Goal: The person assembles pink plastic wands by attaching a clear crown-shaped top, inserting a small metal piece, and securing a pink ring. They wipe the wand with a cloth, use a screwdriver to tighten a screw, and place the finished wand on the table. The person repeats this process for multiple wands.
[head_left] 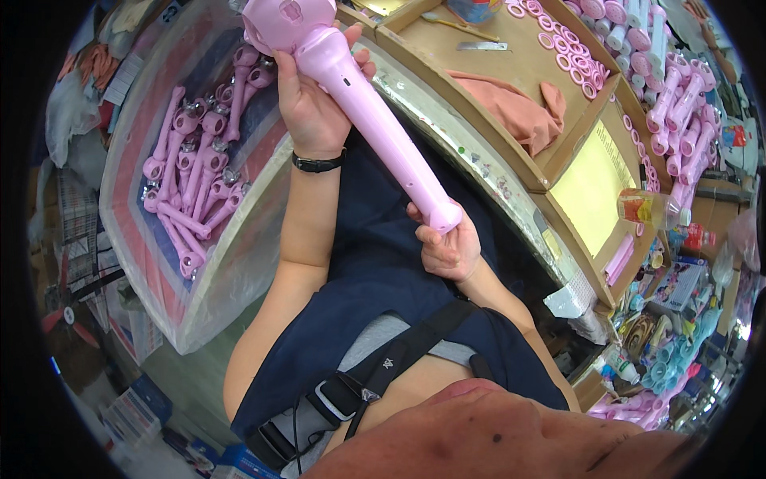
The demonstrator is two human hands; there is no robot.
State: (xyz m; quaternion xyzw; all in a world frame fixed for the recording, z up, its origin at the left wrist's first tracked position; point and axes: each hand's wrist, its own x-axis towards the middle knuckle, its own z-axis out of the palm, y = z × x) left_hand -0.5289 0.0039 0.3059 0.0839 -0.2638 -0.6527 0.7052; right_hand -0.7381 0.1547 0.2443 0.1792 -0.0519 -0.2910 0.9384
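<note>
wand [383,132], pink, held at both ends between a sack and a bench

at far left, a striped sack [132,231] lined with clear plastic contains a pile of pink pieces [191,156], several showing silvery parts. to the right of it, your left hand [313,112], with a black band [319,164] at the wrist, is curled around the wand just below its bulbous head; the thumb lies along one side, and fingertips show on the other. the wand slants from this head, partly cut off by the upper edge, down to the right; a small dark slot marks the shaft. your dark blue apron [371,239] lies beneath. at the narrow end, your right hand [452,251] is closed, its fingers wrapped about the rounded tip.

farther right, the bench bears a cardboard tray [423,46] in which you see a flat metal strip [482,46], a salmon-coloured cloth [519,112] and pink rings [568,57]. in the adjoining compartment lies a yellow sheet [592,191], with a clear plastic container [650,207] tipped on its side near its right edge. at far right, pink handles [678,108] are stacked.
</note>
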